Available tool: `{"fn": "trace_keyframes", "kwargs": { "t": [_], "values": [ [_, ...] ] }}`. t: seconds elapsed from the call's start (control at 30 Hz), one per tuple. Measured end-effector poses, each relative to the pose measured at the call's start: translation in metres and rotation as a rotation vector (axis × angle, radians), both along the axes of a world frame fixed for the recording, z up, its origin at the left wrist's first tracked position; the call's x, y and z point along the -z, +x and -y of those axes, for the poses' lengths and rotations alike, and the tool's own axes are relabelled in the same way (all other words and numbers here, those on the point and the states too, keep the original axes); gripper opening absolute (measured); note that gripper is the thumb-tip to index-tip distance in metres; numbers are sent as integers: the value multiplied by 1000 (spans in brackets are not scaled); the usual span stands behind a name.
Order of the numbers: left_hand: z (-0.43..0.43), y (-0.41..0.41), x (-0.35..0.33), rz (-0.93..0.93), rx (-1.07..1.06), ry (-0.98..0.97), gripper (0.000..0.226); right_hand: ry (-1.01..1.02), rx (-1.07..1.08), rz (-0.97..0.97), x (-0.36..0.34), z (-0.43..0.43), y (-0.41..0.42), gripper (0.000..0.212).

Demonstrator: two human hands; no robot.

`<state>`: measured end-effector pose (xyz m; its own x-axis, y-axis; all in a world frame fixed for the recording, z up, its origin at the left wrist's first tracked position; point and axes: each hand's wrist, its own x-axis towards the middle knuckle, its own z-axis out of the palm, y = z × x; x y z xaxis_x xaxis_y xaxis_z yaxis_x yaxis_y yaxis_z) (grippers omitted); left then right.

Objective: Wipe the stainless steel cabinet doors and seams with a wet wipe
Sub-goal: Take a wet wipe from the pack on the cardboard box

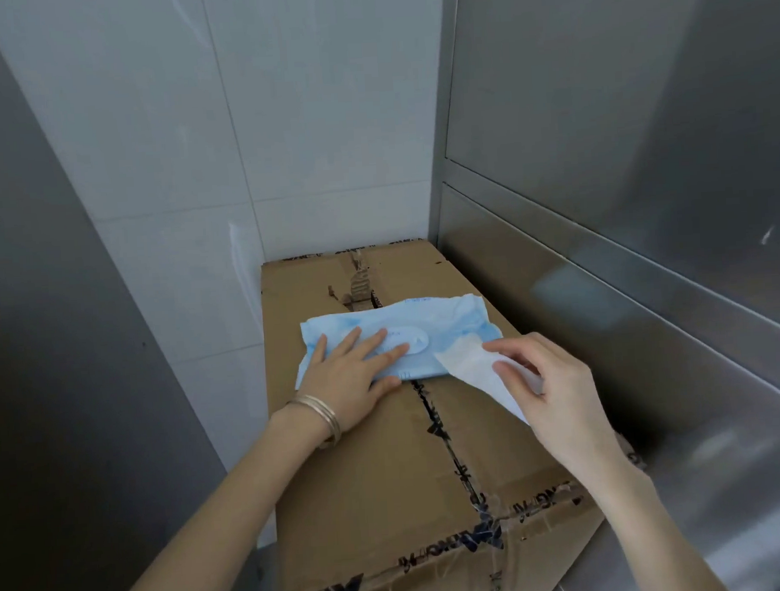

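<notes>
My right hand pinches a wet wipe; my left hand, fingers straight, presses the wipe pack towards the cardboard box's far edge.

Cabinet door: stainless steel, brushed satin finish, soft blurred reflections.
Left panel: grey metal, duller, smooth.
Wall tiles: white ceramic, glossy, smooth.
Cardboard box: brown paperboard, matt, scuffed, torn at edges.
Tape: clear glossy plastic, printed, wrinkled, peeling.
Wipe pack: pale blue plastic film, soft sheen, crinkled.
Lid: white hard plastic, smooth.
Wet wipe: thin white cloth, matt.
Bangles: polished metal, shiny.
</notes>
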<state>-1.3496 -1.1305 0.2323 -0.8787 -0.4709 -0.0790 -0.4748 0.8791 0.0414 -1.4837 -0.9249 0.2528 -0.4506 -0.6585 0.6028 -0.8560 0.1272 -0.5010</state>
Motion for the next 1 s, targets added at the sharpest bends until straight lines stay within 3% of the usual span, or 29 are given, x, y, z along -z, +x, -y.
{"fn": "trace_keyframes", "kwargs": {
  "t": [0.3, 0.53, 0.73, 1.0],
  "values": [
    [31, -43, -4, -42, 40, 37, 52, 41, 9, 15, 2, 26, -8, 19],
    [-13, 8, -21, -626, 260, 406, 53, -4, -101, 129, -9, 10, 7, 17],
    [-74, 46, -35, -740, 288, 338, 49, -39, -242, 241, -26, -27, 32, 17],
    [-162, 107, -34, -918, 83, 225, 14, 67, -413, 487, -32, -88, 75, 21]
  ]
}}
